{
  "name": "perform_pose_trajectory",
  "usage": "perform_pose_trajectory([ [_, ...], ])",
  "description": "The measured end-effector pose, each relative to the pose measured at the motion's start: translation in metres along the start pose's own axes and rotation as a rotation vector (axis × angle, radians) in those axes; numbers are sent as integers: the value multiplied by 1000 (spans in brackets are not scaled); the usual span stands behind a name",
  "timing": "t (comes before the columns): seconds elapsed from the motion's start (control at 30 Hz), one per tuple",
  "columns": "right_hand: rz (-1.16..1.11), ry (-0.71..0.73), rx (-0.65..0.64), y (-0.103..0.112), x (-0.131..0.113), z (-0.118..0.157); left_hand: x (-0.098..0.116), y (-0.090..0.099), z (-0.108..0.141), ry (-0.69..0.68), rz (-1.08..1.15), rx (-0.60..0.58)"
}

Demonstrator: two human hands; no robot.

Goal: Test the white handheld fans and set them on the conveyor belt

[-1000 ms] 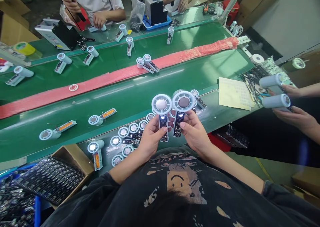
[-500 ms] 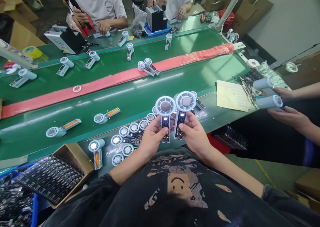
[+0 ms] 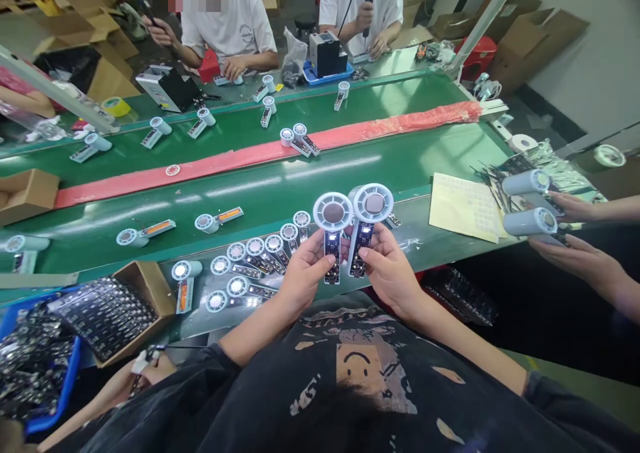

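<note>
My left hand (image 3: pixel 307 270) grips the handle of a pale blue fan unit (image 3: pixel 333 212), thumb on its exposed circuit board. Beside it, my right hand (image 3: pixel 390 266) is closed on another such fan unit (image 3: pixel 373 204). Both units are upright with round heads at the top, close together, and a small white light shows on each board. Several similar units (image 3: pixel 255 246) lie in rows on the metal bench edge (image 3: pixel 415 236), left of my hands.
A green conveyor (image 3: pixel 270 180) with a red strip (image 3: pixel 345 133) carries more units. A cardboard box of boards (image 3: pixel 155 286) and a blue bin (image 3: pixel 70 380) stand left. At right lies a yellowish sheet (image 3: pixel 463 206); another person's hands (image 3: pixel 585 260) hold two units. People work opposite.
The view has shifted left, bringing a person's gloved hand into sight at lower left. Both my hands keep their hold on the fan units, which have hardly moved.
</note>
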State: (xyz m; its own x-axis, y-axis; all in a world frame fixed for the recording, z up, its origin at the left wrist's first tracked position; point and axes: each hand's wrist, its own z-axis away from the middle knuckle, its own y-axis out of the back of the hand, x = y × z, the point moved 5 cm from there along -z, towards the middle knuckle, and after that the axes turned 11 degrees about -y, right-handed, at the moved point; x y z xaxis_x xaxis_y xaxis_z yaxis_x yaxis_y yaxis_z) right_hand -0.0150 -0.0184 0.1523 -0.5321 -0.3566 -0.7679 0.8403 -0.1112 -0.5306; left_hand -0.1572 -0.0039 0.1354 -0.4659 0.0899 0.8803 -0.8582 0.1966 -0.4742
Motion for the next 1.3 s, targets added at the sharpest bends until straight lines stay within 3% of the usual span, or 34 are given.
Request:
perform_pose_trajectory([
  [0.27, 5, -37, -16, 57, -11, 19, -34, -43, 16, 50, -41, 100],
  [0.5, 19, -95, -33, 82, -17, 29, -53, -72, 27, 58, -50, 145],
  [0.7, 56, -115, -101, 81, -22, 30, -55, -78, 33, 21, -50, 202],
  [1.3, 62, -162, -171, 55, -18, 18, -40, -59, 37, -74, -102, 244],
])
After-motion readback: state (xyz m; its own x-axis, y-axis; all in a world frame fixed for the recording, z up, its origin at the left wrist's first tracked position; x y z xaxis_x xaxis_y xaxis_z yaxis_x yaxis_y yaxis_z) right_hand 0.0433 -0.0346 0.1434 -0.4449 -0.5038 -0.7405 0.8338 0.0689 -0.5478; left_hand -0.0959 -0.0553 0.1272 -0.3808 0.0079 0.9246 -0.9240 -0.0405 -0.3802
